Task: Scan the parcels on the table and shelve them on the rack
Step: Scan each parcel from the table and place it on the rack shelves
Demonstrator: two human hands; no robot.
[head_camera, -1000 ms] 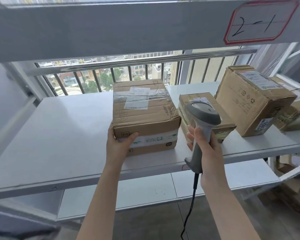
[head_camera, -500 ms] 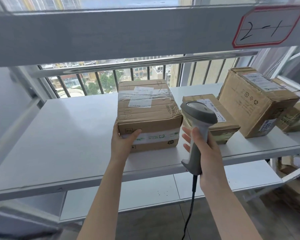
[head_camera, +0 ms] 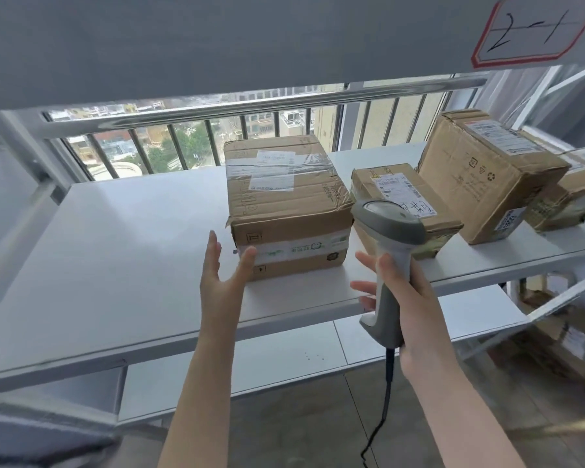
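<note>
At the front edge of the shelf (head_camera: 115, 265), the left hand (head_camera: 222, 285) is spread beside the box (head_camera: 284, 204), thumb perhaps touching it; the right hand (head_camera: 416, 305) grips the scanner (head_camera: 389, 228).

Box (head_camera: 284, 204), beside left fingers (head_camera: 213, 251): matt brown cardboard, banded with glossy clear tape.
Scanner (head_camera: 389, 231), within right fingers (head_camera: 363, 287): smooth grey plastic.
Shelf (head_camera: 115, 258), below fingers: smooth matt white.
Rail (head_camera: 250, 103): shiny metal.
</note>
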